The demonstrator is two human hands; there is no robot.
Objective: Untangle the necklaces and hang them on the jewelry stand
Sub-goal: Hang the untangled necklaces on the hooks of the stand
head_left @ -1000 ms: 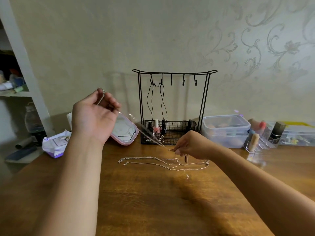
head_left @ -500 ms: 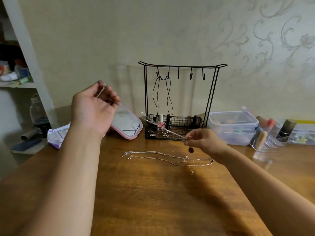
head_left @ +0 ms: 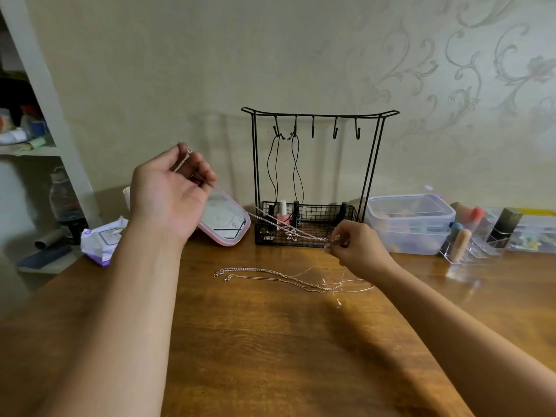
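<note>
Off to the left, a wipes packet (head_left: 102,240) and a pink-rimmed mirror (head_left: 225,224) are sitting on the counter (head_left: 270,341). The left hand (head_left: 171,188) is raised, its fingers pinching the clasp end of a silver chain necklace (head_left: 288,233), which is running down and right, taut, to the right hand (head_left: 358,245), whose curled fingertips are pinching it in front of the basket of the jewelry stand (head_left: 319,176) (two dark cord necklaces are already hanging from its left hooks). Below, the remaining chains (head_left: 285,276) are lying crossed on the wood, and thin strands seem to be rising from them toward the right hand. These chains are looking light, limp and snag-prone, so hard pulling is probably risking a tighter knot; taking hold at the clasps and near each crossing is likely the safest. Further right, clear plastic containers (head_left: 409,224) are lining the wall.
</note>
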